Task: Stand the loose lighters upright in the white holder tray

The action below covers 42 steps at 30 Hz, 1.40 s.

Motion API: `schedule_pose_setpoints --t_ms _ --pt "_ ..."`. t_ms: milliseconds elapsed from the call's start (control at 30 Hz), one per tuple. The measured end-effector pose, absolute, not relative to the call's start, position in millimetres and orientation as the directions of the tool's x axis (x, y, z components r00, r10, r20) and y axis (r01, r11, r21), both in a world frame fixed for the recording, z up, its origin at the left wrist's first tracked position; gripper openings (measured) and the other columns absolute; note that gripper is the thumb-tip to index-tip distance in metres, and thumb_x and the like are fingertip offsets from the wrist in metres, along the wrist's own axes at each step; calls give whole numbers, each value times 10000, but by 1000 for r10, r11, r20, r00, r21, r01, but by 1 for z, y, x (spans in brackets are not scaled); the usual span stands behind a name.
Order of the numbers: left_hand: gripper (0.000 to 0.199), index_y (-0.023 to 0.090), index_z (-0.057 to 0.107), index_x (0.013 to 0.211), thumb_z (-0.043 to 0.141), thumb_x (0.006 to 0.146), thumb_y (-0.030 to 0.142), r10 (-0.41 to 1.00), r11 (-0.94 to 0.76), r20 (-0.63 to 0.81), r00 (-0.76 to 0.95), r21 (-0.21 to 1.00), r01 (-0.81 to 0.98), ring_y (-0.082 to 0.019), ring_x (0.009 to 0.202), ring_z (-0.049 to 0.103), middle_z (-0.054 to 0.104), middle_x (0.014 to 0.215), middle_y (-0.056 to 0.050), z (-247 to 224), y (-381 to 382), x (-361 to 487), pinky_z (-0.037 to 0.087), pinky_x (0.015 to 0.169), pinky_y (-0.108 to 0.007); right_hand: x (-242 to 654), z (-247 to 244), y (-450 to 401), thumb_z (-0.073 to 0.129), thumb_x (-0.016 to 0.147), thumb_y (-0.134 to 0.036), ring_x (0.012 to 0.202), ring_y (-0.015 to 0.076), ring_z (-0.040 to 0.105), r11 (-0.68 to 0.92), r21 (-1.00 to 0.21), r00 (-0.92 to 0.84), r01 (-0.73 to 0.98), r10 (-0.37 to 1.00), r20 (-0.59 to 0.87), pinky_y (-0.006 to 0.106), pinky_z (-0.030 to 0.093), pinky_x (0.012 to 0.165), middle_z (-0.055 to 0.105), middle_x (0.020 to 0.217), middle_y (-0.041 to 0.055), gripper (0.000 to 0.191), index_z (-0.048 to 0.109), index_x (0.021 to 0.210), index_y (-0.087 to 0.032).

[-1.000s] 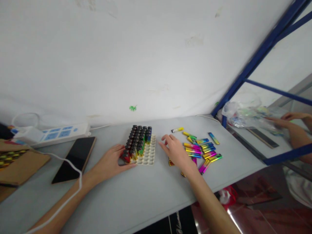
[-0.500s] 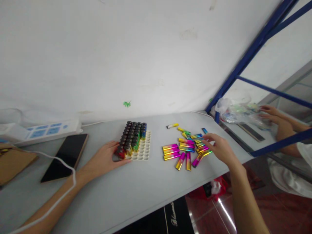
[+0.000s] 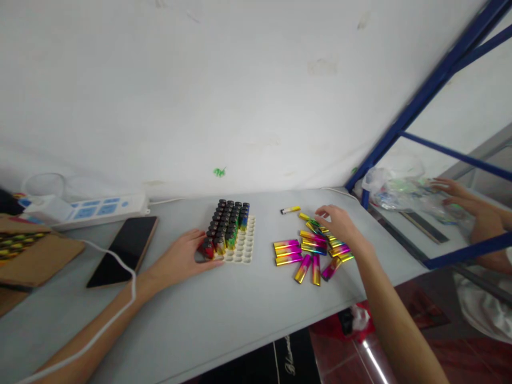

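Note:
A white tray (image 3: 248,242) with round holes lies on the grey table, its left part filled with several upright lighters (image 3: 224,221) with black tops. My left hand (image 3: 188,253) is curled around the tray's left end, thumb along the front edge and fingers by the red lighter. To the right lies a loose pile of shiny pink, yellow and blue lighters (image 3: 314,245). Over the back right of that pile is my right hand (image 3: 335,221), fingers bent; whatever is between the fingertips is too small to make out. One yellow lighter (image 3: 290,209) lies apart behind the pile.
A black phone (image 3: 122,250), a white power strip (image 3: 108,208) and an open cardboard box (image 3: 56,250) are at the left. A white cable crosses above my left forearm. Blue metal bars (image 3: 420,98) rise at the right; beyond them another person's hands touch plastic bags (image 3: 404,192).
My right hand has moved left and back over the pile. My left hand still holds the tray's end. The camera view has shifted, showing more of the box on the left.

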<state>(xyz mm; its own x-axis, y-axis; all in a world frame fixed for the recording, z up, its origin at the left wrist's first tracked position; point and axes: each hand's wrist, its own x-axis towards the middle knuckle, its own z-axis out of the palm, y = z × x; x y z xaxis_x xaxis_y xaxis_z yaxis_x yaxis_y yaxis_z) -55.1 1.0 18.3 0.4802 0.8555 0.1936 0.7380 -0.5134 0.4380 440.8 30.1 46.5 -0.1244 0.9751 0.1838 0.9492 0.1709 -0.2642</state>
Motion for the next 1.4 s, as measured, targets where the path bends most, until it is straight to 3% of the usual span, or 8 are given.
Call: schedule_pose_setpoints --t_ms 533,667,767,933,1033,1133,1267,1400 --pt "525 231 723 859 739 835 755 860 -503 155 486 417 757 -321 944 708 752 936 -99 14 2 -55 590 938 -456 443 33 4 744 994 -335 915 259 752 208 -241 -198 948 978 64 402 591 931 779 1026 115 163 827 1006 -195" --pt "536 223 739 892 735 848 758 856 -509 154 493 416 754 -335 978 715 772 976 -116 15 2 -56 586 970 -481 436 29 6 738 972 -334 1007 289 747 223 -251 -188 942 970 155 433 588 980 761 1102 143 157 773 1023 -191" --pt "519 225 747 891 764 831 740 856 -511 167 489 421 749 -345 1002 718 782 988 -112 16 2 -56 584 987 -485 423 30 4 670 1025 -474 1024 301 762 203 -405 -93 892 957 275 459 590 975 791 1134 159 279 698 1105 -208" --pt "517 208 745 904 751 866 723 853 -515 161 497 418 748 -320 953 710 764 960 -99 18 0 -55 595 949 -468 370 46 7 654 993 -736 680 206 700 219 -789 -30 573 969 247 342 562 721 789 846 32 535 600 1181 -239" --pt "518 212 743 891 774 841 726 853 -516 172 493 423 745 -331 955 720 772 967 -113 15 1 -56 606 947 -473 326 60 14 720 955 -733 603 155 581 282 -866 -88 412 959 271 290 481 612 676 744 -41 566 647 1214 -235" --pt "498 227 741 887 798 822 717 857 -511 181 483 432 743 -333 972 733 787 992 -111 13 1 -57 612 950 -459 284 70 20 801 887 -729 606 143 540 277 -929 -165 245 956 241 294 465 594 597 715 -50 533 694 1027 -226" --pt "483 226 764 932 804 835 698 859 -507 180 480 432 746 -322 1002 739 795 1014 -94 14 -1 -57 601 958 -434 246 67 20 823 864 -744 703 154 586 204 -975 -231 94 957 177 315 552 713 617 761 -25 546 657 846 -224" --pt "505 204 761 921 797 855 703 855 -511 168 491 431 743 -337 984 734 783 994 -109 15 -2 -56 599 929 -457 235 58 12 766 883 -810 908 197 698 53 -998 -363 -22 930 58 369 637 868 725 1001 32 591 684 1013 -239"
